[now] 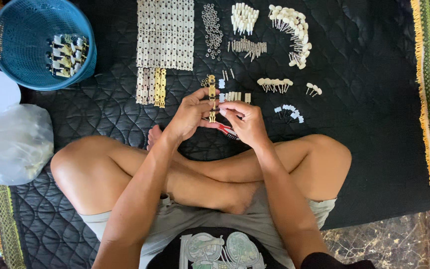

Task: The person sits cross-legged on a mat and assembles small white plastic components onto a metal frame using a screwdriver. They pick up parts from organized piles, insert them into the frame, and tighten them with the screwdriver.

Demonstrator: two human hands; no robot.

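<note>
I sit cross-legged on a black quilted mat (374,99). My left hand (189,115) grips a narrow gold metal plate (212,99) held upright between my hands. My right hand (245,122) pinches the plate's right edge with thumb and fingertips, and a red-handled tool (227,130) shows under its palm. Just beyond the hands lie a few short gold pins (235,96) and small white pieces (221,83).
Rows of silver and gold plates (165,35), small rings (212,27), white-capped pegs (292,30) and metal pins (247,47) lie at the far side. A blue basket (21,30) with assembled parts stands far left, above a clear plastic bag (13,144).
</note>
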